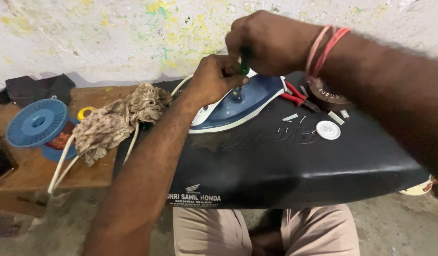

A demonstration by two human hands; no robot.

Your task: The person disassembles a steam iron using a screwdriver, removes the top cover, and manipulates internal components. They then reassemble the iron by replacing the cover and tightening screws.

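A blue and white clothes iron [238, 106] lies on a black vinyl seat [285, 166] across my lap. My left hand [214, 76] rests on top of the iron and steadies it. Above it, my right hand [268, 40] is closed around a green-handled screwdriver [245, 66], whose tip points down into the iron's top. Red threads circle my right wrist. The screwdriver's shaft is mostly hidden by my fingers.
Red-handled pliers [294, 95], a white round cap [328, 129], small white pieces and screws lie on the seat. A brown round part [329, 96] sits behind. On the wooden bench at left are a crumpled rag [114, 123], a white cord [62, 163] and a blue spool [37, 122].
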